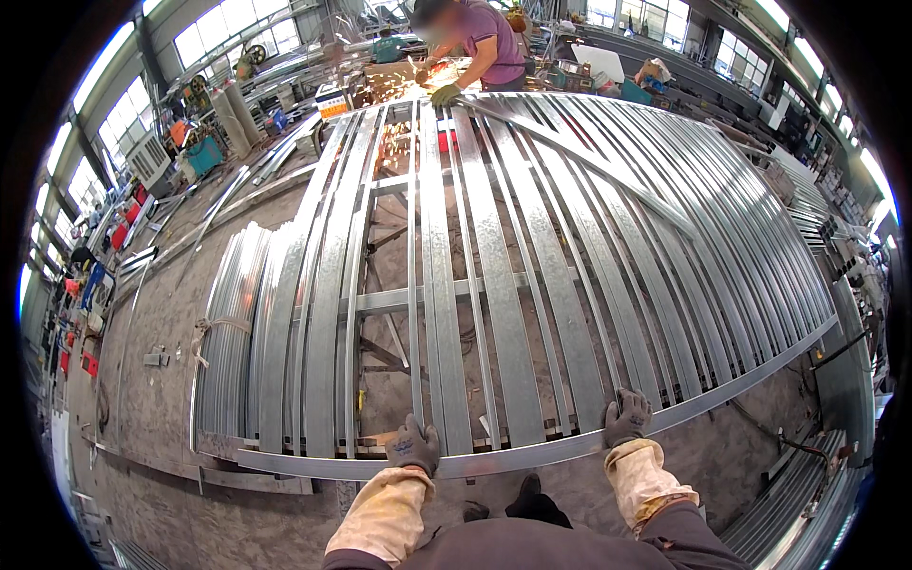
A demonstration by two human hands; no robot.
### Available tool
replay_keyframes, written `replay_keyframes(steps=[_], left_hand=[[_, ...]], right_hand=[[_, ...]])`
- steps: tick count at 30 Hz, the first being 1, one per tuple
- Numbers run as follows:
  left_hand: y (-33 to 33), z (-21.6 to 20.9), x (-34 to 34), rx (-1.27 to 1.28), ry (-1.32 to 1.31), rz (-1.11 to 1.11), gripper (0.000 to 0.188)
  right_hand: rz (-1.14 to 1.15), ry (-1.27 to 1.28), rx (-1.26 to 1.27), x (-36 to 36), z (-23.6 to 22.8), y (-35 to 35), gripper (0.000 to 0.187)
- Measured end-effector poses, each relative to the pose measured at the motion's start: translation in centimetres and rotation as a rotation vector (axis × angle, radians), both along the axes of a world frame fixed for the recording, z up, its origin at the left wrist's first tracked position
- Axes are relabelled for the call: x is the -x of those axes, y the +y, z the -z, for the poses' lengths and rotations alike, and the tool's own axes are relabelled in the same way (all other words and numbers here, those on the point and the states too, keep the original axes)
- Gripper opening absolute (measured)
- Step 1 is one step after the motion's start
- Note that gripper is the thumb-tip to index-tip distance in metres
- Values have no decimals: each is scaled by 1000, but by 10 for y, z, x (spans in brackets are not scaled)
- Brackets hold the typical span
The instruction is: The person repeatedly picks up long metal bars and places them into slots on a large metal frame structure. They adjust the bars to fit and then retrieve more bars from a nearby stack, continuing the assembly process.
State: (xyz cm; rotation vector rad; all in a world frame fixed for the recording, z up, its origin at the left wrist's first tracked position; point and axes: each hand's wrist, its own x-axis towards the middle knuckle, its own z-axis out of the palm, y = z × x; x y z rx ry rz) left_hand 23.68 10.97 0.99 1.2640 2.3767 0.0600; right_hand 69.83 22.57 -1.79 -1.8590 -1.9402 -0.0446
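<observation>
A large galvanized metal frame (456, 465) of long parallel slats lies before me, raised above the floor. My left hand (413, 448), in a dark grey glove, grips its near edge beside a narrow slat's end. Farther right along that edge, my right hand (628, 418), gloved alike, is closed over the rail at another slat's end. Both palms and the undersides of the fingers are hidden. Pale cuffs cover my wrists. Across the slats, a loose metal bar (589, 157) lies diagonally, its far end near a co-worker's gloved hand (445, 95).
At the far end the co-worker (489, 47) bends over a shower of sparks (394, 87); the tool is unclear. A tied bundle of metal profiles (233, 323) lies at left. More profiles (798, 494) are stacked at lower right. A cable (774, 435) trails near the right corner.
</observation>
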Motion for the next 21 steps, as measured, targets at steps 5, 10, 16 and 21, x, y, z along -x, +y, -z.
replay_keyframes(steps=[5,10,16,21], left_hand=[[1,0,0,5,9,4,68],[1,-4,-1,4,5,8,66],[0,-1,-1,-32,10,3,56],[-1,-5,-3,-62,20,2,50]], right_hand=[[32,10,52,1,-1,0,41],[37,1,54,1,-2,0,41],[16,-19,7,0,-3,1,39],[19,-16,-1,4,-8,-1,39]])
